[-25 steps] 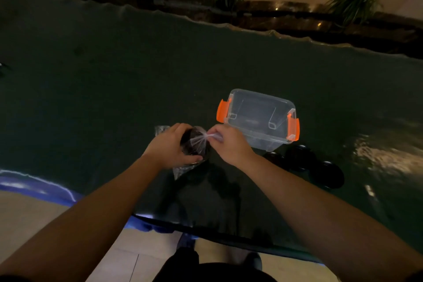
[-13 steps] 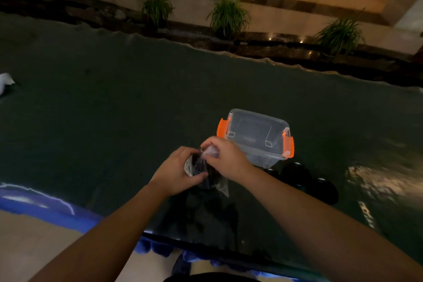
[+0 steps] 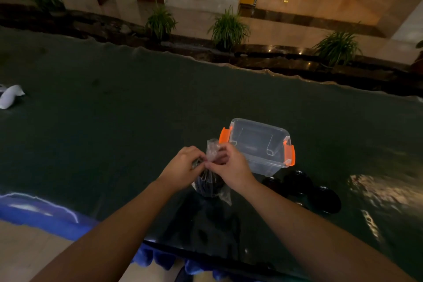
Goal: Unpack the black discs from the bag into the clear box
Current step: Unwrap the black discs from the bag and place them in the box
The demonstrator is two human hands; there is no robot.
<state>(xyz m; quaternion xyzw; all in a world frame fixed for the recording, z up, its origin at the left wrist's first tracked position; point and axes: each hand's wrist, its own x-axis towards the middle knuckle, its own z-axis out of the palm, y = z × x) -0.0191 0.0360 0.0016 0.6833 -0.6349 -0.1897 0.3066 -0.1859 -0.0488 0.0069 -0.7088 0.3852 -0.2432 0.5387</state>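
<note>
A small clear plastic bag [image 3: 208, 186] holding black discs stands upright on the dark table, its twisted neck pointing up. My left hand [image 3: 183, 167] and my right hand [image 3: 230, 165] both pinch the bag's neck from either side. The clear box [image 3: 261, 144] with orange latches sits just beyond my right hand, its lid on. Several loose black discs [image 3: 297, 181] lie on the table right of the bag, in front of the box.
The dark green table [image 3: 114, 121] stretches wide to the left and far side. A white crumpled object [image 3: 10, 96] lies at its far left edge. Blue trim [image 3: 41, 210] marks the near edge. Potted plants [image 3: 229, 27] stand beyond the table.
The bag went from lying sideways in my left hand to standing upright. Both hands have come together at its neck. The view has tilted up, showing more of the room.
</note>
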